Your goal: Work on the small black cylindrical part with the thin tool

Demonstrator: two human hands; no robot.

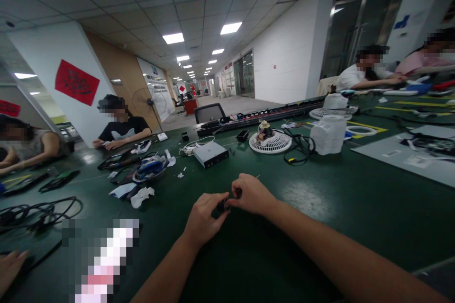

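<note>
White grille (275, 146), grey box (210, 153) beyond hands (204, 218), cables (40, 214)

A light-grey box (212, 154) stood on the green tabletop (373, 208). Nearer the wearer than the box, the left hand (203, 220) gripped a small dark part (222, 205) between thumb and fingers; the right hand (254, 194), its fingers curled, met the part's edge, though its hold was unclear. Right of the box lay a black tray (242, 136), a white fan grille (280, 144) bearing a motor, and a white housing (329, 136). Left of the box, crumpled tissue (142, 197) lay nearer the wearer; a person in black (124, 128) sat farther off.
</note>
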